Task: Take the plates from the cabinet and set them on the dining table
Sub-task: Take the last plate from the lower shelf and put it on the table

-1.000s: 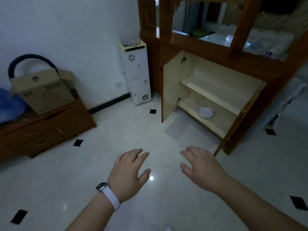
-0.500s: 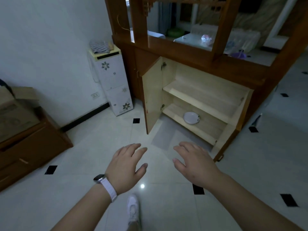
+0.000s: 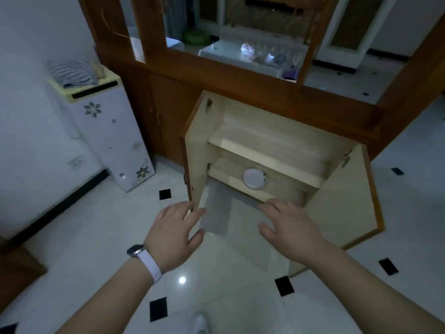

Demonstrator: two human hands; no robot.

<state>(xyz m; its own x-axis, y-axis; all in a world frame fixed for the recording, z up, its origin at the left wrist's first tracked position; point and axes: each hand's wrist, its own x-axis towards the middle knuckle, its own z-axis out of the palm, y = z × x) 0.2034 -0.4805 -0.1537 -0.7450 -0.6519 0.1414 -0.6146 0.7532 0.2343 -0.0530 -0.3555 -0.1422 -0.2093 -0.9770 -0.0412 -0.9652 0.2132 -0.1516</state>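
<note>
A low wooden cabinet [image 3: 284, 131] stands ahead with both doors swung open. A white plate [image 3: 254, 178] lies on its bottom shelf; the upper shelf holds nothing that I can see. My left hand [image 3: 174, 231], a watch on its wrist, hovers palm down near the lower corner of the left door, fingers apart and empty. My right hand [image 3: 289, 224] floats just in front of the bottom shelf's edge, below and right of the plate, fingers spread and empty. Neither hand touches the plate.
A white floral appliance [image 3: 110, 143] with a striped cloth on top stands left of the cabinet against the wall. Through the wooden divider above, a covered table [image 3: 240, 53] with small items shows in the far room. The floor is glossy white tile. A brown chest's corner sits at far left.
The view has closed in on the cabinet, which now sits nearer and more central. Both hands have reached forward toward its open front. The cardboard box at left has left the view.
</note>
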